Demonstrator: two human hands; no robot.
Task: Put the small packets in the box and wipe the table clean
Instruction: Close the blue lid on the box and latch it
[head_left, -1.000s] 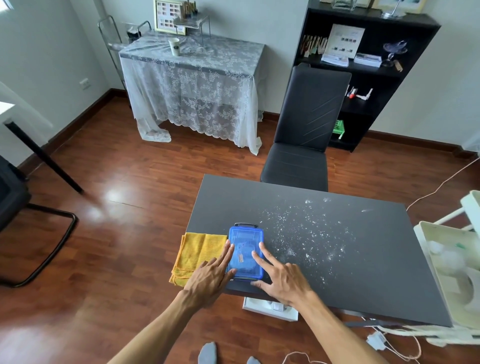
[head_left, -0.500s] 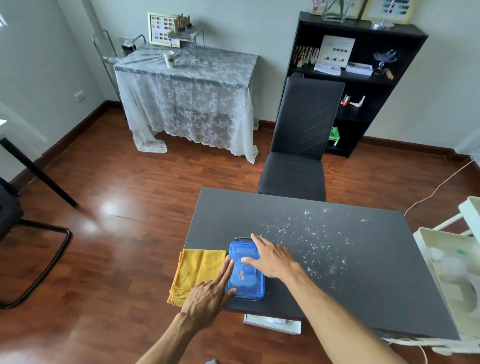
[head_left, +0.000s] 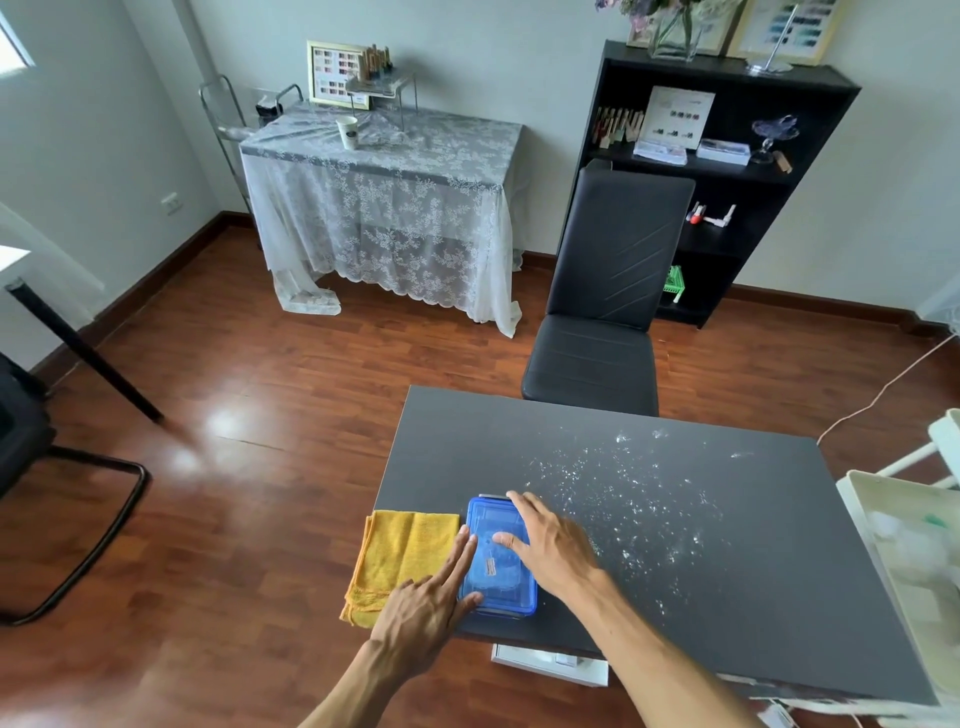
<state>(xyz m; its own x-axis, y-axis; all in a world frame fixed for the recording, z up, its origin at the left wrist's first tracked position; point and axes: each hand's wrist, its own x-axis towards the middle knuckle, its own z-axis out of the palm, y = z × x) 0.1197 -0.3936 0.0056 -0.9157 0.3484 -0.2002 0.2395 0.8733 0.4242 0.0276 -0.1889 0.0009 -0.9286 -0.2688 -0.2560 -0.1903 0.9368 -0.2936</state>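
Note:
A blue plastic box (head_left: 493, 582) with its lid on lies at the near left of the dark table (head_left: 727, 597). My left hand (head_left: 423, 608) rests flat against the box's left side, fingers spread, partly over a folded yellow cloth (head_left: 400, 556) beside it. Over the lid lies my right hand (head_left: 550, 545), its fingers reaching the far edge near the latch. White powder (head_left: 623, 493) is scattered across the table's middle. No loose packets show on the table.
A black chair (head_left: 608, 291) stands at the table's far edge. A white cart (head_left: 914, 545) sits to the right. A black shelf (head_left: 727, 156) and a lace-covered table (head_left: 384, 208) stand along the back wall. A white power strip (head_left: 550, 667) lies on the floor below.
My right hand moved from the table beside the box up onto its lid, reaching the far edge. My left hand stayed at the box's left side. The view tilted up slightly.

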